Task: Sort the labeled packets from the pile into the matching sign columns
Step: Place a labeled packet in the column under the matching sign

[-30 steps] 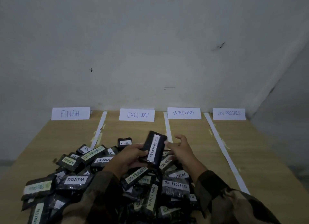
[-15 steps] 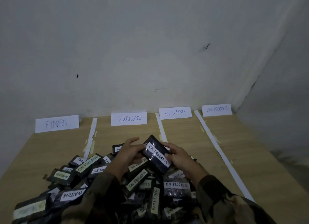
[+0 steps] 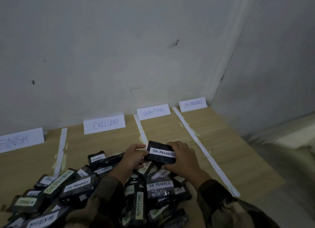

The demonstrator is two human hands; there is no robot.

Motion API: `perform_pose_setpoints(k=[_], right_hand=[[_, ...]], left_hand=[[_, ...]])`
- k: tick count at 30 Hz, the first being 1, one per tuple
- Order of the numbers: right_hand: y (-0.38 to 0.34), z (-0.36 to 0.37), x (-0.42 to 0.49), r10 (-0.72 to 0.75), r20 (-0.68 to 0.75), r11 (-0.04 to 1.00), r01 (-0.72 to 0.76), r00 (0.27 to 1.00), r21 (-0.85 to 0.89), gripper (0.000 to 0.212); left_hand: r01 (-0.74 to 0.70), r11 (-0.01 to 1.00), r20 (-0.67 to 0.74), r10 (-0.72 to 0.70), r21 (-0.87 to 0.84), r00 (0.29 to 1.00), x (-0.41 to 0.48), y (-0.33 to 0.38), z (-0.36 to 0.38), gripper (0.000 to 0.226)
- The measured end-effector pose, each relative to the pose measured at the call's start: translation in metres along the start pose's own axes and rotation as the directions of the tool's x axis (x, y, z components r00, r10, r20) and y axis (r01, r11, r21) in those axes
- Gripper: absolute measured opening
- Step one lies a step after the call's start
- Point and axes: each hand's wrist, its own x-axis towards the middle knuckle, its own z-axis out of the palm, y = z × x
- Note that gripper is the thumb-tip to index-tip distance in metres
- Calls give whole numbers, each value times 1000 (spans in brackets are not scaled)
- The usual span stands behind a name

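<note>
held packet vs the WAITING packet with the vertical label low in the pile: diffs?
1. The held packet is gripped by the left hand and right hand above the pile; the WAITING packet lies in it.
2. The held packet's label reads ON PROGRESS; the other's reads WAITING.
3. The held packet's label runs across the frame; the WAITING packet's runs up it.
Shared: dark packets, handwritten strip labels.

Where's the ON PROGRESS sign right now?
In the head view, the ON PROGRESS sign stands at the far right against the wall, just right of the WAITING sign.
</note>
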Motion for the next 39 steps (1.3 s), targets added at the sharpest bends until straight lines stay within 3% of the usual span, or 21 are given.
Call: perform_pose_setpoints(k=[5,7,10,14,16,19,25,39], right_hand=[[57,-15,13,17,-2,1000,-17,1000,3,83],[82,-21,21,26,3,1000,-26,1000,-10,82],[122,-27,39,29,21,999,-29,999,-23,82],[173,-37,71,43,42,999,-42,998,-27,83],[198,-44,90,45,46,999,-44,998,-19,83],[232,-50,118,33,58,999,-30,998,-46,81],[287,-56,174,38,92,986,-23,995,-165,82],[372,-46,285,36,181,997,-23,983,-77,85]], left_hand=[[-222,937,50,217,271,975,21,2,37,29],[-327,827,86,325,457,942,35,-1,54,35],[-427,581,147,465,693,873,54,-3,81,47],[-474,399,224,530,785,818,86,1,120,66],[-451,392,232,491,802,840,104,10,141,57],[-459,318,235,548,829,803,121,28,174,51],[-407,314,199,528,858,826,161,43,218,48],[-309,329,123,482,892,868,247,60,274,52]])
